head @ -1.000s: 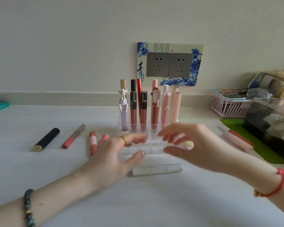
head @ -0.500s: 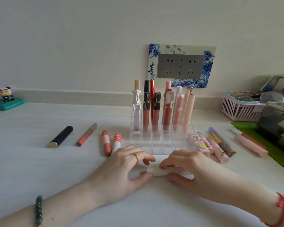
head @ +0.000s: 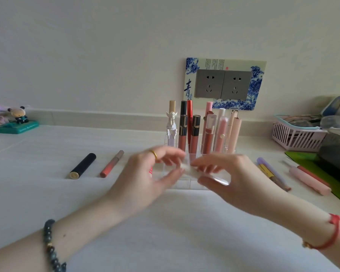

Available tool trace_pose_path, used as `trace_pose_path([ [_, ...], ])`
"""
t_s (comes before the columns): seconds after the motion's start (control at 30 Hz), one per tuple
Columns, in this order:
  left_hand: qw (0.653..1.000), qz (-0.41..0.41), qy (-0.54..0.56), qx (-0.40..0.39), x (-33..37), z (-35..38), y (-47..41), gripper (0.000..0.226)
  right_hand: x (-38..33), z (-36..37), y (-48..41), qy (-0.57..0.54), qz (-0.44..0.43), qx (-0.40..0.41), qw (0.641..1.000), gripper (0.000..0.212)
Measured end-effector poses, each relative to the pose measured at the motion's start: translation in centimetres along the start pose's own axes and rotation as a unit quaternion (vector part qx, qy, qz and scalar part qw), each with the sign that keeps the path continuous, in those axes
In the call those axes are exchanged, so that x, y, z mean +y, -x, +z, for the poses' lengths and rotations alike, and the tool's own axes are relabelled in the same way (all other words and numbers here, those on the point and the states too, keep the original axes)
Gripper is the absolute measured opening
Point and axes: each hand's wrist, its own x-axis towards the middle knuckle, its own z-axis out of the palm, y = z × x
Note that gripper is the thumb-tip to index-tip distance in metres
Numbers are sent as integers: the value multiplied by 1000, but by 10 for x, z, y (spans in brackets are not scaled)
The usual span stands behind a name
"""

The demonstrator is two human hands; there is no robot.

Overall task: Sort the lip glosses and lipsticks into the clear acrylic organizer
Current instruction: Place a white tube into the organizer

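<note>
One clear tube (head: 217, 178) is held level in front of the organizer (head: 185, 184), low over the surface (head: 165, 232). Upright glosses (head: 207, 138) fill the organizer's back rows; both hands hide its front. The left hand (head: 151, 173) pinches the tube's left end, though it is blurred. The right hand (head: 232, 173) curls its fingers over the rest, thumb beneath. A black tube (head: 82, 165) and a coral gloss (head: 112, 163) lie to the left, and pastel tubes (head: 271, 171) to the right.

Clear glossy acrylic organizer (head: 185, 183); matt black tube (head: 83, 165), shiny gold end; basket (head: 294, 138) looks like plastic.
</note>
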Motion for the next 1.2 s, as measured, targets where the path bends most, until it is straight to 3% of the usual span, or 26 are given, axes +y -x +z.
trace_pose_path([
  [0.17,982,-67,155,86,-8,-18,-33,18,-9,7,-40,-104,17,86,991,30],
  [0.37,961,-134,211,119,-32,-11,-39,18,-5,25,-69,-243,67,172,952,19],
  [0.67,971,-151,182,34,-51,2,-25,29,6,44,-74,-247,101,155,951,19],
  [1.2,969,-173,171,37,-56,6,-17,30,9,56,-68,-251,119,140,950,23],
])
